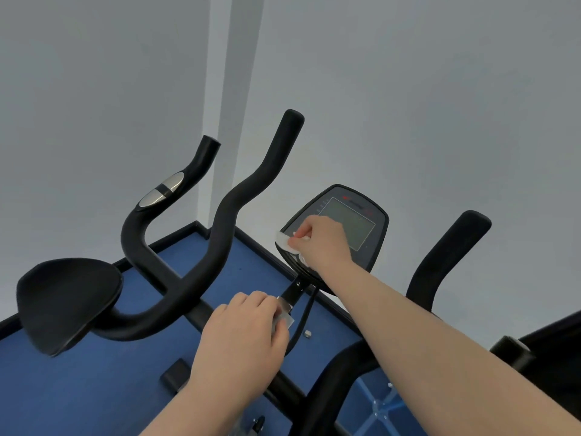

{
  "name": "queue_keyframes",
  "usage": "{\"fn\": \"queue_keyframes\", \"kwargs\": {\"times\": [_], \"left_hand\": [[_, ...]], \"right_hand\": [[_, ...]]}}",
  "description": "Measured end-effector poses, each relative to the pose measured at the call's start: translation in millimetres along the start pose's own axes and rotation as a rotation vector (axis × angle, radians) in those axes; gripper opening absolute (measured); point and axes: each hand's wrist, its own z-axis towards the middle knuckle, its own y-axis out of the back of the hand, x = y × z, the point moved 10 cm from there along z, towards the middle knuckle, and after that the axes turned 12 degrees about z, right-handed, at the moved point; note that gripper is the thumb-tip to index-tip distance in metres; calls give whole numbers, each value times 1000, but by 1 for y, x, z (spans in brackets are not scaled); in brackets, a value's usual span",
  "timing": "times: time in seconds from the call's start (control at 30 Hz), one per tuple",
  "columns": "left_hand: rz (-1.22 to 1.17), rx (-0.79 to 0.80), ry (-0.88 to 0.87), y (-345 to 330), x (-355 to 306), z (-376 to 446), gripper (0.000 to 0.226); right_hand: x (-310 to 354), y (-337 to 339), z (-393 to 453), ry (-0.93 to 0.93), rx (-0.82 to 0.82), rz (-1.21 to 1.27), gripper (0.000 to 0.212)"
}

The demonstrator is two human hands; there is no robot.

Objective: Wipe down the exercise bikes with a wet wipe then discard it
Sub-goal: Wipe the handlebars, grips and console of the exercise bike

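**Two hands on the bike: one at the stem, one wiping the console**

While your left hand (243, 338) sits nearest you, its fingers curl down over the metal bracket (284, 316) at the base of the console stem, gripping it. Your right hand (320, 243) reaches farther out, fingers bent and pinching one white wet wipe (284, 240) against the lower left edge of the console (345, 228). You have a single wipe in view, bunched up, so its long axis cannot be told. One console shows, tilted, its screen facing up toward you. Three black handlebar ends rise from the exercise bike (195, 284): two on the left, one on the right. One black elbow pad (67, 302) lies at the left over the blue floor (94, 388).
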Motion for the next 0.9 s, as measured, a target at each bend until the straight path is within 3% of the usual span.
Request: {"fn": "queue_keyframes", "kwargs": {"times": [0.17,0.33,0.47,0.67,0.73,0.83,0.9], "left_hand": [[-27,7,9,0,2,-2,23],[-47,-5,10,2,2,-4,24],[-49,0,10,1,3,-4,22],[-41,-38,25,3,4,-3,22],[-31,-46,25,1,4,-3,22],[-22,-43,20,2,3,-3,20],[-32,-31,14,1,3,-4,19]], "right_hand": [[-15,5,-23,-3,190,-168,7],[-40,28,-24,-128,226,-217,15],[-49,60,-13,-177,3,-65,22],[-48,93,8,-183,-365,19,6],[-35,72,3,-146,-312,3,7],[-18,21,-10,-73,-46,-54,3],[-17,20,-9,-62,10,-55,3]]}}
